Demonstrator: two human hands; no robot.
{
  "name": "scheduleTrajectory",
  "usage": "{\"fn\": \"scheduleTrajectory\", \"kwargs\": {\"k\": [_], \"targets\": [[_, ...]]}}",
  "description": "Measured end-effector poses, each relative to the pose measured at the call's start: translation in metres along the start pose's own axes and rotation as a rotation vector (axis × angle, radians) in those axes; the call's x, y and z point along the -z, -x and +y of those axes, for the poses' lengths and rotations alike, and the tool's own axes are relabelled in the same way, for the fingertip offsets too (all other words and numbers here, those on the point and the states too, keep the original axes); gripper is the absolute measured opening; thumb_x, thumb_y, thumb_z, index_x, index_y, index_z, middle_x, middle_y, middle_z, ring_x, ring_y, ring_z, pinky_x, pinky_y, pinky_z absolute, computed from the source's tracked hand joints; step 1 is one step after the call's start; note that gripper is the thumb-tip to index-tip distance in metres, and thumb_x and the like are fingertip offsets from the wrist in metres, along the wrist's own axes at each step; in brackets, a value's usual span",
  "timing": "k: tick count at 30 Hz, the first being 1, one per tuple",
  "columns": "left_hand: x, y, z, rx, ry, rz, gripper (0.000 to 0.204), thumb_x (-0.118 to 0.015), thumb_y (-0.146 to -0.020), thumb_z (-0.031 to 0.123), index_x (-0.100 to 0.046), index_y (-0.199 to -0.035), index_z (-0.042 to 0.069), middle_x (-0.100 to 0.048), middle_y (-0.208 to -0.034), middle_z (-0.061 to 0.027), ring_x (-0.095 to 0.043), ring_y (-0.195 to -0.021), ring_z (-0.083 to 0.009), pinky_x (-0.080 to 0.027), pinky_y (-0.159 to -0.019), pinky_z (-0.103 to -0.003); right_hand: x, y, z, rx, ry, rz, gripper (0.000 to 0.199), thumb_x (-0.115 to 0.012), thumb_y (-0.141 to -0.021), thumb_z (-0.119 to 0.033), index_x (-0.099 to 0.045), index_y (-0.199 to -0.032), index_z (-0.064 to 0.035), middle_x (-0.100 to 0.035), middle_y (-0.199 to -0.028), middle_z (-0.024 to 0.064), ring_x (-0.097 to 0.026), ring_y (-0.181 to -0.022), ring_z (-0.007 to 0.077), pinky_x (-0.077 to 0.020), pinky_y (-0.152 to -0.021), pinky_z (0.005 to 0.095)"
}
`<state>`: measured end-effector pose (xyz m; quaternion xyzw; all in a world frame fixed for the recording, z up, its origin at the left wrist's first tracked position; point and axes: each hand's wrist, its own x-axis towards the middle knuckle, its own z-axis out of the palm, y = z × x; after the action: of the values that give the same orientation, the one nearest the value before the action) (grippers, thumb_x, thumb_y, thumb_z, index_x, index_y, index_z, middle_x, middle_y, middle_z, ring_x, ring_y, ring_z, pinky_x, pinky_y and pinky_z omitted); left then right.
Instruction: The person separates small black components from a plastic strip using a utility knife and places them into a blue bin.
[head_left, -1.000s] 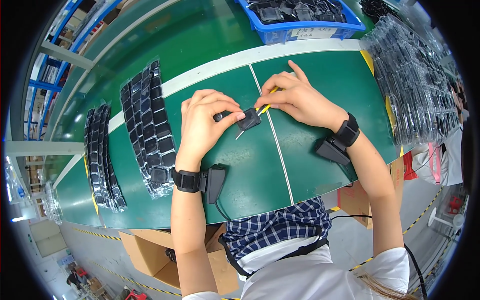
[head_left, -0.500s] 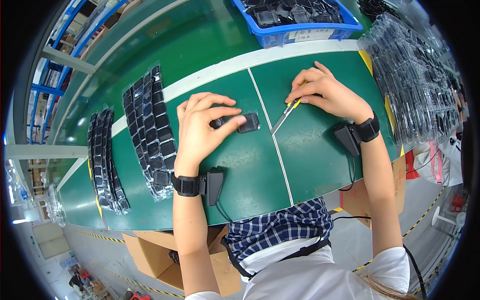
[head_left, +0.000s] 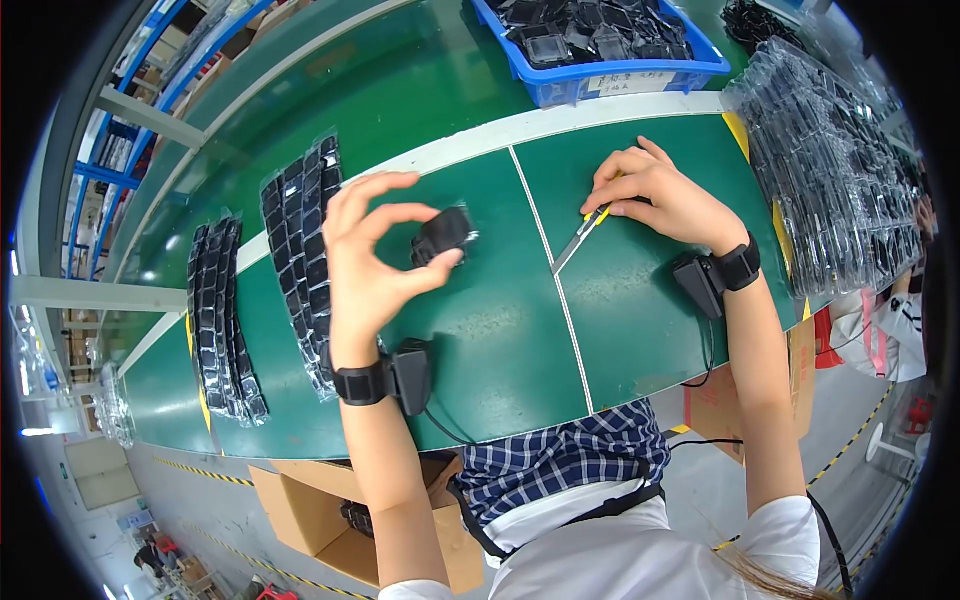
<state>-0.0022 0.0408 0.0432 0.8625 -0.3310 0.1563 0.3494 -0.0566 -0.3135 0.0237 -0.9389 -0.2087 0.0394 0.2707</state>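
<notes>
Left hand [head_left: 368,258]: thumb and forefinger curved in a wide C, gripping a black squarish piece [head_left: 441,236] by opposite edges; other fingers loosely spread. Piece sits over the green counter [head_left: 490,350], left of the white line; cannot tell whether it touches the surface. Right hand [head_left: 668,203]: fingers closed on a yellow-handled cutter [head_left: 577,243], blade pointing down-left, tip at the line. Blue bin [head_left: 622,82] of black pieces beyond.
</notes>
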Motion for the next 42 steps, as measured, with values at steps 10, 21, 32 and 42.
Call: {"fn": "scheduleTrajectory", "kwargs": {"k": [10, 21, 32, 42], "targets": [[0.011, 0.012, -0.009, 0.18, 0.098, -0.21, 0.053, -0.094, -0.061, 0.019, -0.074, -0.109, 0.009, -0.072, -0.123, -0.0079, -0.063, -0.118, -0.0292, -0.049, -0.103, -0.043, -0.002, 0.002, 0.0, -0.012, 0.001, 0.0, 0.027, -0.068, -0.093, -0.005, -0.079, -0.111, -0.0225, -0.062, -0.109, -0.0025, -0.061, -0.115, 0.0196, -0.0131, -0.126, 0.0631], [0.007, 0.013, -0.009, 0.407, 0.107, -0.38, 0.068, -0.094, -0.07, 0.019, -0.069, -0.133, 0.011, -0.072, -0.117, -0.008, -0.068, -0.104, -0.022, -0.054, -0.087, -0.037, -0.001, 0.0, 0.0, -0.006, -0.001, 0.012, 0.027, -0.069, -0.093, -0.005, -0.079, -0.112, -0.0219, -0.062, -0.109, -0.0026, -0.061, -0.115, 0.0198, -0.0135, -0.126, 0.0617], [0.0, 0.014, -0.012, 0.355, 0.278, -0.345, 0.048, -0.089, -0.075, 0.007, -0.069, -0.118, 0.006, -0.066, -0.109, -0.0061, -0.069, -0.098, -0.0203, -0.056, -0.085, -0.034, -0.002, 0.001, -0.002, 0.008, 0.019, 0.027, 0.027, -0.067, -0.094, -0.006, -0.078, -0.112, -0.0238, -0.063, -0.111, -0.0016, -0.061, -0.117, 0.0204, -0.0178, -0.124, 0.0639], [-0.047, -0.023, 0.001, 0.43, 0.741, -0.144, 0.049, -0.083, -0.083, -0.006, -0.06, -0.127, -0.003, -0.068, -0.125, -0.0136, -0.068, -0.115, -0.0205, -0.058, -0.098, -0.032, -0.003, 0.004, 0.003, 0.042, -0.029, 0.064, 0.026, -0.073, -0.091, -0.009, -0.078, -0.11, -0.0253, -0.062, -0.107, -0.0041, -0.061, -0.111, 0.0185, -0.0189, -0.123, 0.0666]]}}
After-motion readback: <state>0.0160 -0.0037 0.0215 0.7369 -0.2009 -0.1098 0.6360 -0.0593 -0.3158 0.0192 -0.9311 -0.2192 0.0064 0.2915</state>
